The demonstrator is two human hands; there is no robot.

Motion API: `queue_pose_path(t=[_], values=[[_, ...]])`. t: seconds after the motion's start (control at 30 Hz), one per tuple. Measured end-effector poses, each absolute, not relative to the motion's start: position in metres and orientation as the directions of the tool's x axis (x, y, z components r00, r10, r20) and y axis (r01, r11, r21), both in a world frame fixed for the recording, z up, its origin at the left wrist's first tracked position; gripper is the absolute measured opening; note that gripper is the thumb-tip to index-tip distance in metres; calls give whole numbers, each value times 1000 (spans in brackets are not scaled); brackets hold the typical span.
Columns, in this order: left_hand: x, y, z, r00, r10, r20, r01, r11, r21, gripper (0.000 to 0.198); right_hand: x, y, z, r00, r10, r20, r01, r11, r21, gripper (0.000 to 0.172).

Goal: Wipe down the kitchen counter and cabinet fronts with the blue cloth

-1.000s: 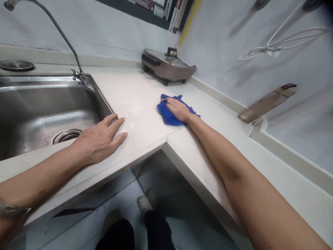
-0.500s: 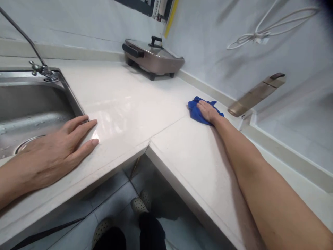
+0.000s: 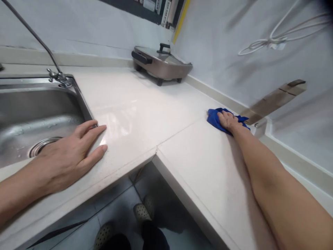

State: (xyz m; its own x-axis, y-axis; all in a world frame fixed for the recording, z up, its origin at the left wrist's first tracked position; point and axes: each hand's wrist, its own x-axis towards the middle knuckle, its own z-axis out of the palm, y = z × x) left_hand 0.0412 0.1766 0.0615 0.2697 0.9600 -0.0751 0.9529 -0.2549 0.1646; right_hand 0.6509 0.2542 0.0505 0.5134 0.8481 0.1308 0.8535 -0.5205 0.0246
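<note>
My right hand (image 3: 228, 121) presses a crumpled blue cloth (image 3: 214, 119) onto the white countertop (image 3: 179, 152), its fingers curled over the fabric. The cloth lies close to the right wall, by the lower end of a long bronze-coloured object (image 3: 275, 100) that stands out there. My left hand (image 3: 69, 158) rests with fingers spread at the right edge of the steel sink (image 3: 80, 100). It holds nothing. Its fingertips touch the counter and the sink's rim.
An electric pan (image 3: 162, 67) with a glass lid stands in the back corner. The faucet (image 3: 59, 78) rises at the sink's back edge. A bundled white cord (image 3: 270, 42) hangs on the right wall. The counter's inner corner (image 3: 156, 151) juts above the tiled floor.
My right hand and the blue cloth have moved right along the counter, nearer the bronze-coloured object. The whole view has shifted a little. My left hand stays by the sink edge.
</note>
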Motion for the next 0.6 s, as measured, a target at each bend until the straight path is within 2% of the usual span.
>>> queue_pose_path(t=[0.07, 0.13, 0.37, 0.6], values=[[44, 174, 64, 276, 959, -57, 949, -263, 172, 87, 623, 271, 55, 587, 806, 79, 810, -585, -44, 78], [45, 173, 63, 283, 959, -29, 945, -274, 177, 84, 588, 291, 59, 581, 813, 46, 813, -576, -81, 78], [49, 173, 67, 298, 954, -44, 938, -284, 196, 81, 443, 339, 67, 323, 945, 45, 943, -318, -97, 69], [49, 170, 69, 330, 944, -16, 918, -317, 239, 75, 328, 305, 72, 12, 1000, 17, 993, -10, -116, 65]])
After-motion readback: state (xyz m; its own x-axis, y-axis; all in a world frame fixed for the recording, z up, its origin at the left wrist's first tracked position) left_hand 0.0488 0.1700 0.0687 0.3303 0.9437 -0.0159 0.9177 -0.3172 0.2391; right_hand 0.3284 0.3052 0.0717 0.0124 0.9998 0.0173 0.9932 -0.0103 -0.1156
